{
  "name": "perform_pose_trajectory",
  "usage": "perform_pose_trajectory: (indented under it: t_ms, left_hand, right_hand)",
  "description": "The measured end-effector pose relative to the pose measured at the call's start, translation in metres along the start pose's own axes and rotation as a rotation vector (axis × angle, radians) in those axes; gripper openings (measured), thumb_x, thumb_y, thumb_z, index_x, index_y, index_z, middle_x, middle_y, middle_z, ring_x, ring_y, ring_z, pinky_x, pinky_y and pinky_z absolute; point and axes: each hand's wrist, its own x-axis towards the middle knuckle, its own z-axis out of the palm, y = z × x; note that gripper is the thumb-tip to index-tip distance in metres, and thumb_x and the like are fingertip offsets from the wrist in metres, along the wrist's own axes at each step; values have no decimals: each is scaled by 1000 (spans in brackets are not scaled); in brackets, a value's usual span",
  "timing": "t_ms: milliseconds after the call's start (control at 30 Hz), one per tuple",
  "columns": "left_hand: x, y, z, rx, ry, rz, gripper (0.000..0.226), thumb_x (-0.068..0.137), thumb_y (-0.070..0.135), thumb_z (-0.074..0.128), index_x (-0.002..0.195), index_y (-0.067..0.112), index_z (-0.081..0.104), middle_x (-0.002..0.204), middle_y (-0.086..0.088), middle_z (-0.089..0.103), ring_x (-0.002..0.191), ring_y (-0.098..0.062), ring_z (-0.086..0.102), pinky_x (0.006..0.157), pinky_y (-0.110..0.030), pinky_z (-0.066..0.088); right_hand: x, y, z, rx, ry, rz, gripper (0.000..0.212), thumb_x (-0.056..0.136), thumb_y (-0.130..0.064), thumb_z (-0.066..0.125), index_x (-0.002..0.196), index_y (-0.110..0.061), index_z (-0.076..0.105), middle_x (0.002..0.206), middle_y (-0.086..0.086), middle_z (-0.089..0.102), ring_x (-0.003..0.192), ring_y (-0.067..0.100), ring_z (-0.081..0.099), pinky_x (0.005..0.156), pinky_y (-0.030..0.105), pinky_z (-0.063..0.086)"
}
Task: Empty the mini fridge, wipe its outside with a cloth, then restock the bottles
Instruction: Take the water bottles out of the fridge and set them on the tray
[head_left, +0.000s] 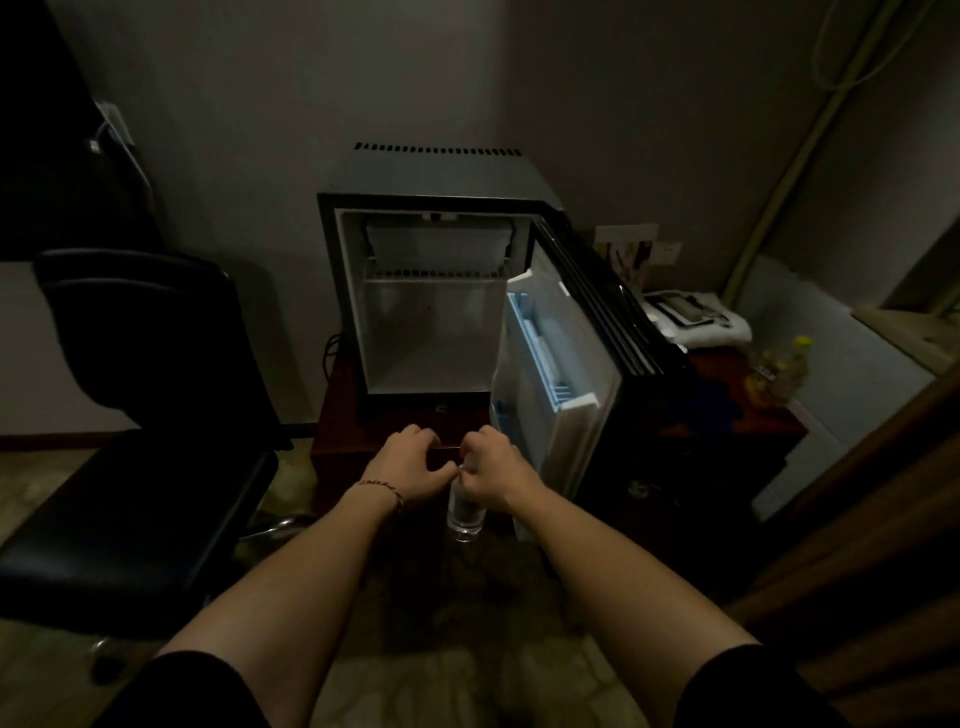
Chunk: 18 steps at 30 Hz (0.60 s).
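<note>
Dimming the whole room, poor light left the floor and the corners hard to read, and the space beneath the open door was lost in shadow. The clear bottle (464, 512) was only partly visible: its neck and cap were hidden behind the right hand (494, 467), and only the transparent lower body and base showed below the knuckles. It stood upright in the air in front of the mini fridge (426, 291), between the two wrists and level with the edge of the dark wooden tabletop (343, 415) that carried the appliance. The right hand's fingers (475, 441) were curled closed around the bottle's upper part. The left hand (410, 460) sat just beside it, its fingers (415, 434) bent and its thumb touching or nearly touching the bottle's top; whether it gripped the bottle could not be told. A thin red bracelet (382, 488) circled the left wrist.

The fridge was a black cabinet with a white interior, a wire shelf (436, 275) near the top and bare walls below. Its door (561, 384) hung open to the right, showing a white liner with pale blue racks. A black office chair (140, 415) stood at the left. Behind the door, a yellow-capped bottle (779, 374) and a folded white towel (701, 327) were partly cut off from view.
</note>
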Motion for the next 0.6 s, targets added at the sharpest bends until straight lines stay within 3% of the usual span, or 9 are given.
perform_pose_trajectory:
  t_ms: [300,600]
  left_hand:
    - [-54,31,38,7,-52,68,49,88,49,63,127,22,56,126,1,53,112,-14,51,95,-32,49]
    - [-77,103,83,-76,-168,218,44,87,53,62,121,25,57,114,6,52,100,-9,53,87,-28,52]
  right_hand:
    - [-92,27,1,-3,45,130,25,90,-19,66,115,-18,59,118,-2,48,104,17,55,88,34,53]
    - [-158,105,-23,-52,-105,360,39,93,-23,59,131,-25,49,126,6,56,113,26,59,90,37,51]
